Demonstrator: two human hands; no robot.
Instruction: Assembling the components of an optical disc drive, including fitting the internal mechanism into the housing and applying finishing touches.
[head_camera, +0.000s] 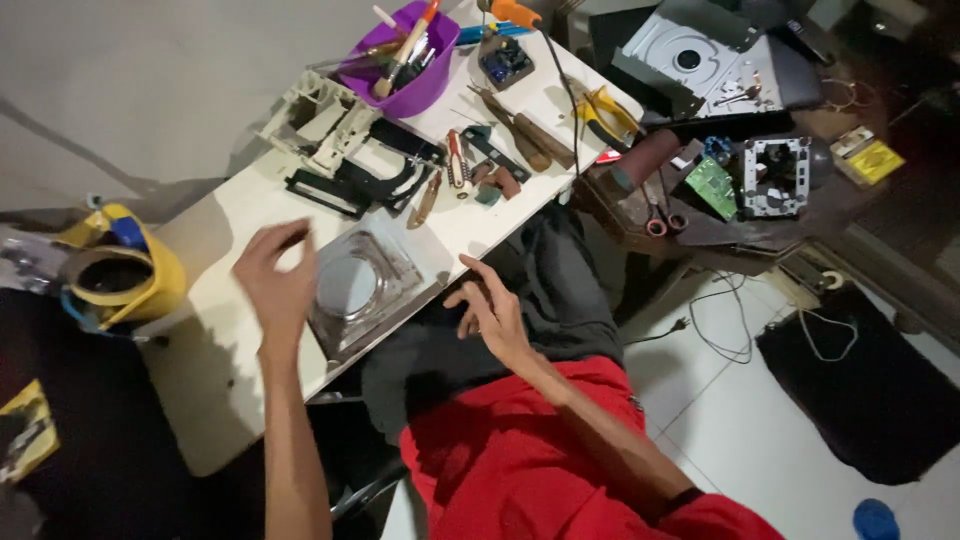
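Both hands hover empty with fingers loosely spread, the left hand (277, 285) above the white table (215, 385) just beside a square metal plate with a round centre (362, 287), the right hand (490, 310) at the table's near edge, black plastic frames (360, 180) and a purple tool tub (405, 70) beyond.

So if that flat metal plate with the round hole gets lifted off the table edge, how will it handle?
The metal plate looks like thin, stiff sheet, so probably light. It overhangs the table edge, so a push could tip it off. Its shiny surface may be slippery.
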